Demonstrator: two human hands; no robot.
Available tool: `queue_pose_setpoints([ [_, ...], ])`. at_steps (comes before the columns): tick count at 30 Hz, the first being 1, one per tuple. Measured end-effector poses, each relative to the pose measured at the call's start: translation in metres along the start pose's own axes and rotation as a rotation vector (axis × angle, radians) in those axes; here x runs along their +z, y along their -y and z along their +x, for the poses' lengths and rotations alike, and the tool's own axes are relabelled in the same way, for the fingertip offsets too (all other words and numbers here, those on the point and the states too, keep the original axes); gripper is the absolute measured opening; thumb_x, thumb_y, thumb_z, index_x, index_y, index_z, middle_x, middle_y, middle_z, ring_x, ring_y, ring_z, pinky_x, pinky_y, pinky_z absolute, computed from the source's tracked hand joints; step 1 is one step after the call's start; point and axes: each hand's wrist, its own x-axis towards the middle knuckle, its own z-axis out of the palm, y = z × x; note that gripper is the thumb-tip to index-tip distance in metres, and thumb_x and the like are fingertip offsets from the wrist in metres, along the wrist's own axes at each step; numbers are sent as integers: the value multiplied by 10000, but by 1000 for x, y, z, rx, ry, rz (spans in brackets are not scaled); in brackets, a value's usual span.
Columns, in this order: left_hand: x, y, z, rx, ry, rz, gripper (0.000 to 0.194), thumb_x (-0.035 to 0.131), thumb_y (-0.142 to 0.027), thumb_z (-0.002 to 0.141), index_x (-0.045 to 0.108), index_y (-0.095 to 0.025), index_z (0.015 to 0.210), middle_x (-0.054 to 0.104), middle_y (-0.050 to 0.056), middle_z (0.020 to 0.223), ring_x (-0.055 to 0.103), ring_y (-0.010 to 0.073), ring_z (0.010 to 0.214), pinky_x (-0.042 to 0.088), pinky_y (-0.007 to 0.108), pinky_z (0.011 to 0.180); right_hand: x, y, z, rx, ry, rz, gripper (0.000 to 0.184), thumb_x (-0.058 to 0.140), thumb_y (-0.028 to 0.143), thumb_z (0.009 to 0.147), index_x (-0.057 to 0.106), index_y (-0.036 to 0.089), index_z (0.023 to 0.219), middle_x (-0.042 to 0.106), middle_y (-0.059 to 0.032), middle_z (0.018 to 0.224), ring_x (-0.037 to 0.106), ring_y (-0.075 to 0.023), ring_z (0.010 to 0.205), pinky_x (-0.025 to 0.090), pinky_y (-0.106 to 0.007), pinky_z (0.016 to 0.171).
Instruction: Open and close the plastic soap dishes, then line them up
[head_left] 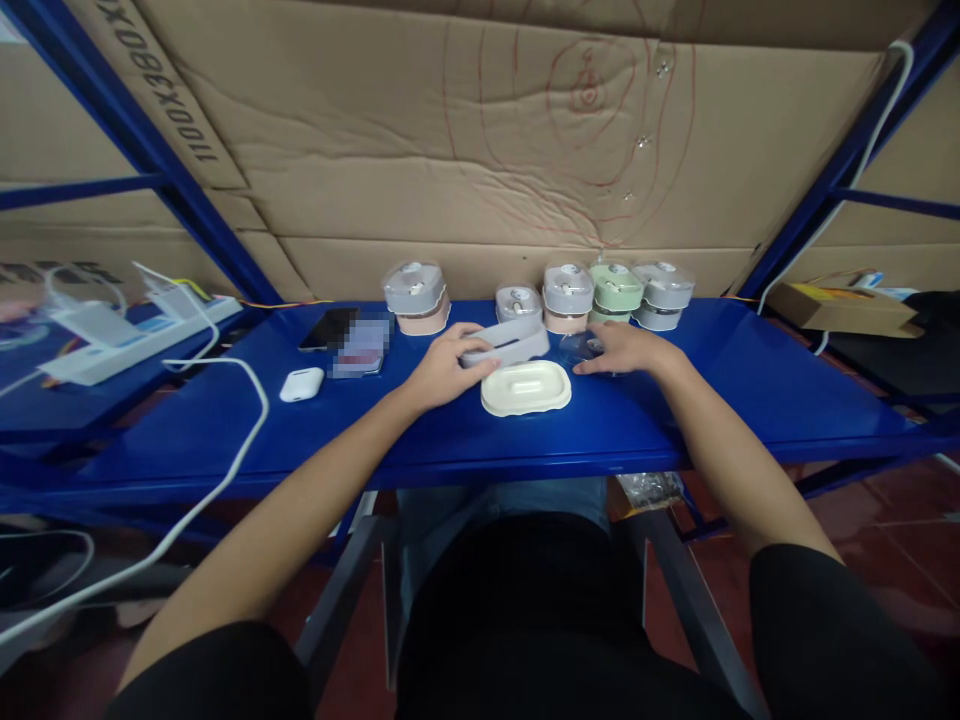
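My left hand (442, 368) grips the left end of a grey oval frame piece (510, 343) just above the blue shelf top (225, 420). A cream oval tray (526, 387) lies flat on the shelf right below that grey piece. My right hand (628, 349) rests on a small clear plastic part (581, 347) to the right of the grey piece, fingers curled over it. Behind both hands stands a row of lidded oval containers: a grey-lidded one (415, 294), a smaller grey one (518, 301), another grey-lidded one (568, 295), a green one (616, 291) and one more grey one (663, 294).
A white earbud case (301, 384), a dark phone (328, 328) and a blurred card lie at the left of the shelf. A white power strip (135, 335) and cable (240, 450) sit farther left. Cardboard sheets (480, 130) form the back wall. A flat box (840, 308) lies at right.
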Motion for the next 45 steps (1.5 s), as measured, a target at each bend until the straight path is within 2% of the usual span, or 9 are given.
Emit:
queue_pose_setpoints([
  [8,-13,23,10,-222,-23,188,384,844,-544,912,879,-192,1060,716,168,1360,685,393,1371,498,590,1301,-7,10,-4,96,83,-42,863,839,744,883,700,153,1497,780,-240,1294,766,-432,1096,638,-552,936],
  [13,-8,4,1,-5,-91,13,371,796,-539,961,861,-215,1129,705,146,1488,672,360,1430,464,572,1335,-5,10,-3,101,94,-80,851,815,765,895,704,145,1468,770,-243,1294,757,-439,1132,627,-549,956],
  [17,6,-17,-12,208,61,-92,380,803,-549,973,853,-231,1176,629,148,1606,640,355,1495,462,536,1344,-5,11,-2,108,74,-64,851,847,757,861,716,158,1452,768,-237,1300,752,-448,1163,620,-546,967],
  [21,18,-23,-18,215,175,-77,344,833,-488,962,827,-247,1208,591,145,1644,626,362,1521,465,559,1344,-5,13,-3,128,76,-52,855,855,743,856,722,139,1446,761,-260,1322,748,-473,1174,612,-571,971],
  [29,12,-19,-13,190,219,-72,685,915,-518,840,676,-245,1421,698,146,1510,674,383,1452,509,574,1293,-10,18,-7,107,85,-81,808,847,728,885,717,165,1449,808,-211,1272,776,-414,1137,620,-502,942],
  [32,13,-18,-13,98,235,-114,904,952,-549,804,571,-233,1561,670,179,1581,645,418,1498,499,598,1292,-17,25,-12,97,-7,-68,848,858,713,889,698,161,1513,806,-220,1339,771,-436,1187,617,-523,976],
  [37,26,-12,-12,28,226,-343,1317,1049,-541,694,316,-256,1750,655,221,1605,624,461,1534,452,664,1315,-15,45,-19,-272,-275,158,905,891,728,867,691,234,1599,764,-175,1492,728,-447,1323,578,-609,1145],
  [40,32,-9,-10,18,203,-430,1436,1076,-534,655,239,-245,1785,622,258,1641,582,488,1576,433,681,1330,-2,62,-16,-500,-259,261,943,930,730,830,686,283,1623,757,-141,1482,705,-429,1366,566,-619,1188],
  [45,33,-10,-10,23,205,-460,1451,1058,-529,676,192,-252,1807,653,247,1621,611,490,1553,442,702,1323,21,80,-7,-569,-160,282,965,931,710,847,647,291,1668,739,-153,1421,723,-402,1278,602,-616,1131],
])
